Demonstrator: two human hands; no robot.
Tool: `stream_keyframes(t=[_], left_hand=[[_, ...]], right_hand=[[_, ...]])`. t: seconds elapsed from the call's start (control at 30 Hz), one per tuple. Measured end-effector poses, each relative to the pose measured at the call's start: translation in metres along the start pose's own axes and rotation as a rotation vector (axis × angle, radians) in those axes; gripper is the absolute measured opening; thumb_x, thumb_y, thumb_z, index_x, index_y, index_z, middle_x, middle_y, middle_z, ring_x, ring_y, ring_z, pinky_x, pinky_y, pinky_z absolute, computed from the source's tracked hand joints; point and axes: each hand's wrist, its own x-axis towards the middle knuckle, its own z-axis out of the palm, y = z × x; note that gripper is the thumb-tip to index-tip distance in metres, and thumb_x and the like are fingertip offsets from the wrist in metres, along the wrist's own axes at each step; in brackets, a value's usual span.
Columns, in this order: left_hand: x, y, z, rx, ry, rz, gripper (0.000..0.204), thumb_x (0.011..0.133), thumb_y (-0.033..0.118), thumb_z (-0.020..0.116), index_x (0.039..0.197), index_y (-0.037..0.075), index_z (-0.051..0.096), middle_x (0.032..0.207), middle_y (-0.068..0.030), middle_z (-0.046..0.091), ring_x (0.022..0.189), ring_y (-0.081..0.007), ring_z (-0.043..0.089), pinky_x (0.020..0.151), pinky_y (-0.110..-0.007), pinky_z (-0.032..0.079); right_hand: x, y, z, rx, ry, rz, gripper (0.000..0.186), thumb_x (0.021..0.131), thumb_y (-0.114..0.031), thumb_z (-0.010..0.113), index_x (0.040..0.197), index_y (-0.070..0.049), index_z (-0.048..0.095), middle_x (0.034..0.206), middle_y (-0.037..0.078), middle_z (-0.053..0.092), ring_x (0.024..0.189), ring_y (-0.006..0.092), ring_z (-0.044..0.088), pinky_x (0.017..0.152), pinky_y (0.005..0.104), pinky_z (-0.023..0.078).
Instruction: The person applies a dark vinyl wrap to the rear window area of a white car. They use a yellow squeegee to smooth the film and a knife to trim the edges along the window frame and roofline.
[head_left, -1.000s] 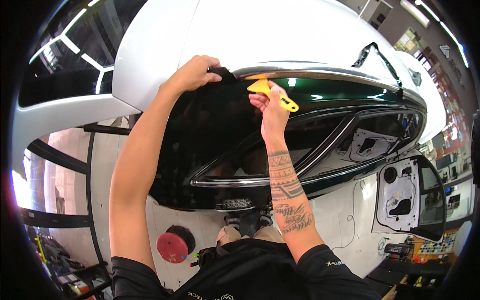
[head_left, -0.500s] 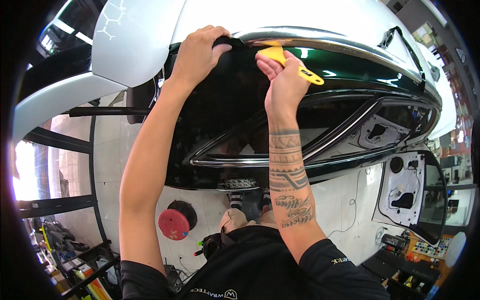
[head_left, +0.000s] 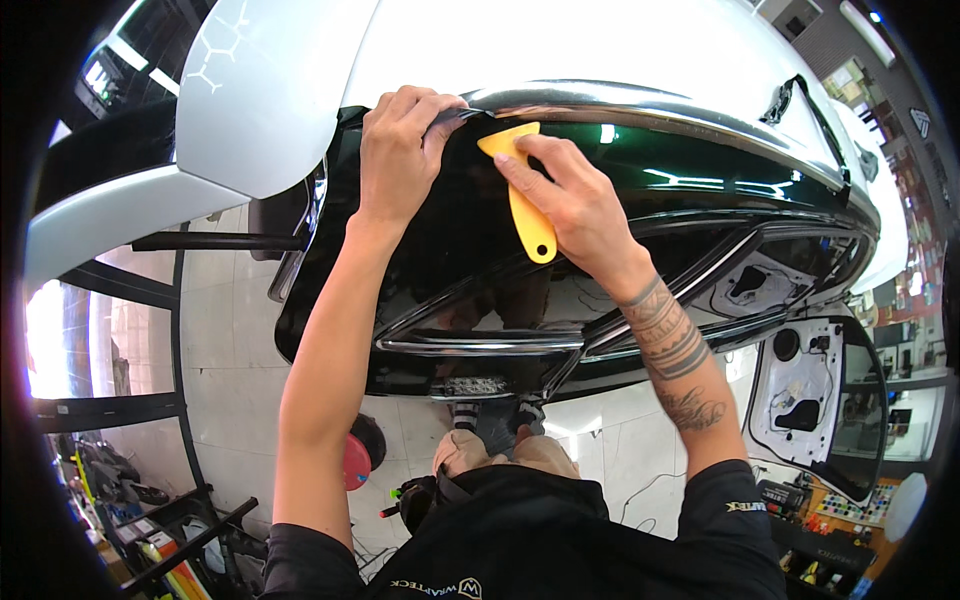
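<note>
A dark strip, likely film [head_left: 462, 114], is pinched at its edge in the closed fingers of my left hand [head_left: 398, 150], beside the chrome trim [head_left: 640, 112]. Just right of it, my right hand [head_left: 585, 205] grips a yellow squeegee [head_left: 525, 215]. Its wide blade points away from me near the trim; the handle with its hole hangs toward me. Both hands are over the glossy dark green car panel [head_left: 640, 150]. I cannot tell whether the blade touches the panel.
White body panels [head_left: 520, 40] rise beyond the trim; a raised white panel [head_left: 260, 90] stands left. A detached car door [head_left: 800, 410] is at right. On the floor, a red round-topped stool [head_left: 356, 462] sits near my left forearm. Cables lie at lower right.
The squeegee has swung from slanting right to pointing toward me, and moved left and nearer. My right forearm has shifted right. My left hand keeps its hold at the film edge.
</note>
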Motion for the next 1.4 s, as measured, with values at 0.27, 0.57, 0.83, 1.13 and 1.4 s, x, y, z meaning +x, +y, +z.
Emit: stream_keyframes(t=[0.27,0.57,0.83,1.13,1.4], left_hand=[[0.004,-0.01,-0.004,0.04,-0.078,0.083,0.029,0.072,-0.007,0.066,0.093,0.014,0.068,0.088,0.0008,0.061,0.091,-0.0198,0.06,0.087,-0.037,0.032],[-0.001,-0.014,-0.012,-0.033,-0.119,0.187,0.024,0.061,0.002,0.064,0.084,0.009,0.063,0.082,-0.0022,0.06,0.08,-0.023,0.057,0.092,-0.042,0.031],[-0.002,-0.013,-0.013,0.0,-0.108,0.183,0.024,0.061,0.004,0.064,0.084,0.011,0.067,0.078,0.0016,0.054,0.078,-0.0182,0.055,0.093,-0.044,0.03],[-0.003,-0.015,-0.01,-0.003,-0.054,0.181,0.046,0.063,-0.002,0.064,0.108,0.006,0.07,0.104,-0.0046,0.065,0.091,-0.0206,0.059,0.094,-0.041,0.034],[-0.003,-0.013,-0.012,0.089,-0.025,0.01,0.063,0.066,0.005,0.058,0.129,0.006,0.061,0.117,-0.0106,0.062,0.121,-0.0277,0.056,0.113,-0.047,0.02]], right_hand=[[0.011,0.032,0.026,-0.275,0.134,-0.283,0.036,0.08,-0.01,0.064,0.115,0.002,0.066,0.102,0.012,0.06,0.092,0.0247,0.063,0.076,0.0341,0.052],[0.017,0.039,0.037,-0.322,0.254,-0.41,0.033,0.08,-0.013,0.064,0.11,0.0,0.067,0.095,0.008,0.064,0.082,0.0195,0.063,0.07,0.0344,0.05],[0.023,0.039,0.04,-0.344,0.165,-0.358,0.028,0.081,-0.018,0.063,0.103,-0.002,0.069,0.09,0.004,0.059,0.076,0.0176,0.056,0.067,0.0328,0.043],[0.007,0.069,0.069,-0.006,-0.227,-0.218,0.016,0.08,-0.019,0.066,0.088,-0.006,0.068,0.09,0.004,0.057,0.08,0.0169,0.057,0.066,0.0312,0.042],[0.04,0.026,0.015,-0.585,-0.119,-0.428,0.015,0.081,-0.018,0.065,0.085,-0.004,0.066,0.085,0.005,0.052,0.077,0.0183,0.056,0.064,0.0302,0.043]])
